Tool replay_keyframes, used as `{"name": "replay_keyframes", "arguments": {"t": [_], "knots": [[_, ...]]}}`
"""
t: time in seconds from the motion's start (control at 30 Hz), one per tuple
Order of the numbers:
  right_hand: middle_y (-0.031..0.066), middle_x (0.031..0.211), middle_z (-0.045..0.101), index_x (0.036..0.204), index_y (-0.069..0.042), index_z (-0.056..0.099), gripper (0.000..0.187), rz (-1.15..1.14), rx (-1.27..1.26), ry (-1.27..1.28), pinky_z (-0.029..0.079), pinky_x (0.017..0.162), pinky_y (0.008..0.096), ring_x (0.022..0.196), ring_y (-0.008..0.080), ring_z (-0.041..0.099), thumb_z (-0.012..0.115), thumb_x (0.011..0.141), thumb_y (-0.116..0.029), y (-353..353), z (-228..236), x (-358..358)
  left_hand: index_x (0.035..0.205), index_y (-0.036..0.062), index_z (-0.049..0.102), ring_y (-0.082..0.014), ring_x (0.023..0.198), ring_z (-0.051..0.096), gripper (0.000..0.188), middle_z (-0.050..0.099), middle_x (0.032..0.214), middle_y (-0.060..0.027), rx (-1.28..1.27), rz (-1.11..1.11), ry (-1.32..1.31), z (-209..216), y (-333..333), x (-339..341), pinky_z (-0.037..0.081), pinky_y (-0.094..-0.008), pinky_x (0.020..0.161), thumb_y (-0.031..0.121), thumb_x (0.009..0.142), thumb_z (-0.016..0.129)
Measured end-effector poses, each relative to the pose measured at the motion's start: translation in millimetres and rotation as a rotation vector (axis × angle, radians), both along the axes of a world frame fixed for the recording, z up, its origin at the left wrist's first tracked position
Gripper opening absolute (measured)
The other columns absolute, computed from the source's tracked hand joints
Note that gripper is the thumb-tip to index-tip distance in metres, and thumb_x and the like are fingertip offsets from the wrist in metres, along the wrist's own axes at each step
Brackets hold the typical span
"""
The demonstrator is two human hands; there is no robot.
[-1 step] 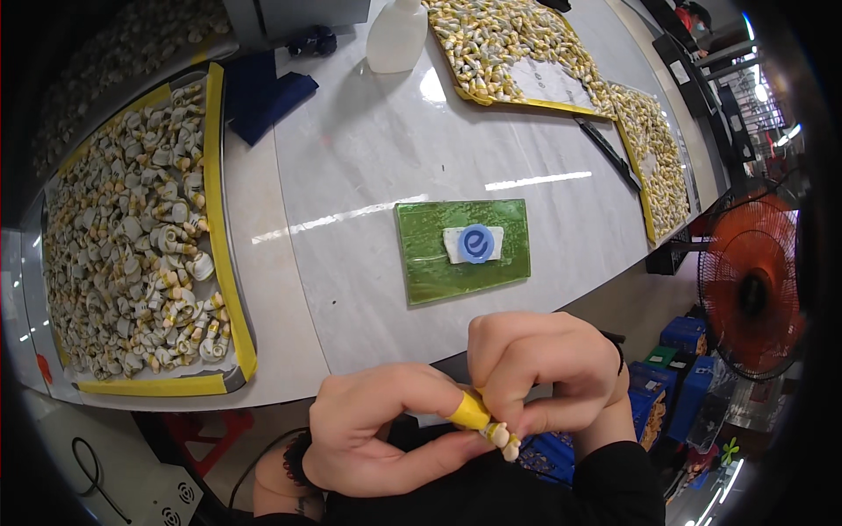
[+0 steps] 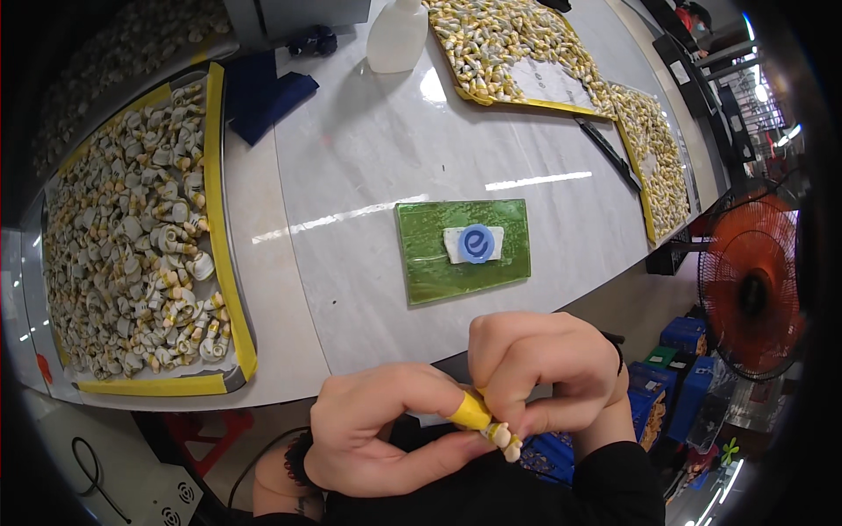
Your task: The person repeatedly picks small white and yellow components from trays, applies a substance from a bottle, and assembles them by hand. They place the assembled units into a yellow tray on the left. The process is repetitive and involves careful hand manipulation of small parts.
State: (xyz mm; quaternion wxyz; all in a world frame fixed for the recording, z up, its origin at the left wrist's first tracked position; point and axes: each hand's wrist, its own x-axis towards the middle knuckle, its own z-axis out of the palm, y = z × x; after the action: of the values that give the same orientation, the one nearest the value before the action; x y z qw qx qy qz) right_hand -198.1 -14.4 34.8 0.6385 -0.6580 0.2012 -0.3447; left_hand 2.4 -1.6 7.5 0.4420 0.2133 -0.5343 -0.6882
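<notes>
Close to my body, below the table's front edge, my left hand [image 2: 377,430] pinches a small pale figurine [image 2: 503,437] with yellow bands between thumb and index finger. A yellow finger cot [image 2: 472,410] covers that index fingertip. My right hand [image 2: 548,368] is closed right beside the figurine, fingertips pressed together. What it grips, if anything, is hidden, though a thin dark tip shows behind its knuckles. Beyond both hands, a green rectangular mat [image 2: 421,276] lies on the table, bearing a white pad [image 2: 453,246] and a round blue dish [image 2: 476,244] with a dark swirl.
A yellow-edged tray [image 2: 216,175] of figurine pieces fills the left. Two more trays [image 2: 548,107] [image 2: 647,215] stand at the far right, beside a black knife-like tool [image 2: 608,153]. At the back are a white bottle [image 2: 396,39] and a navy cloth [image 2: 274,107]. An orange fan [image 2: 752,263] stands right.
The figurine has tilted very slightly in my left fingers. Both hands otherwise keep their places.
</notes>
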Motion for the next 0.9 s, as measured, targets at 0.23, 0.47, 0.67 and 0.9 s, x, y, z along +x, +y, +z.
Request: {"name": "replay_keyframes", "arguments": {"t": [0.23, 0.47, 0.67, 0.9], "knots": [[0.0083, 0.087, 0.055, 0.087, -0.002, 0.057, 0.009, -0.034, 0.001, -0.064, 0.043, 0.069, 0.0275, 0.077, 0.0210, 0.051, 0.062, 0.083, -0.009, 3, -3, 1, 0.084, -0.0051, 0.058, -0.0185, 0.067, 0.062, 0.021, 0.064, 0.076, -0.0147, 0.029, -0.026, 0.047, 1, 0, -1, 0.048, -0.0276, 0.059, -0.004, 0.068, 0.073], [0.0070, 0.086, 0.056, 0.086, -0.001, 0.061, 0.010, -0.062, 0.106, -0.069, 0.041, 0.060, 0.0247, 0.071, 0.0168, 0.051, 0.067, 0.079, -0.006, 5, 1, -1, 0.093, -0.0038, 0.061, -0.0149, 0.075, 0.065, 0.022, 0.066, 0.080, -0.0105, 0.093, -0.039, 0.140, 0, -1, -2, 0.049, -0.0224, 0.067, -0.002, 0.074, 0.072], [0.0069, 0.085, 0.058, 0.085, -0.001, 0.062, 0.010, -0.124, 0.169, -0.093, 0.041, 0.058, 0.0237, 0.069, 0.0149, 0.051, 0.068, 0.078, -0.004, 9, 0, 1, 0.084, -0.0031, 0.057, -0.0191, 0.070, 0.061, 0.028, 0.064, 0.077, -0.0149, 0.576, -0.092, 0.245, 8, 3, -5, 0.048, -0.0300, 0.065, 0.009, 0.070, 0.078], [0.0088, 0.085, 0.059, 0.086, -0.001, 0.063, 0.014, -0.281, 0.079, -0.051, 0.043, 0.060, 0.0251, 0.071, 0.0174, 0.056, 0.071, 0.074, -0.003, 11, -5, 3, 0.084, -0.0016, 0.054, -0.0174, 0.073, 0.062, 0.025, 0.063, 0.081, -0.0145, 0.541, 0.006, 0.256, 6, 6, -8, 0.050, -0.0280, 0.067, 0.006, 0.072, 0.075]]}}
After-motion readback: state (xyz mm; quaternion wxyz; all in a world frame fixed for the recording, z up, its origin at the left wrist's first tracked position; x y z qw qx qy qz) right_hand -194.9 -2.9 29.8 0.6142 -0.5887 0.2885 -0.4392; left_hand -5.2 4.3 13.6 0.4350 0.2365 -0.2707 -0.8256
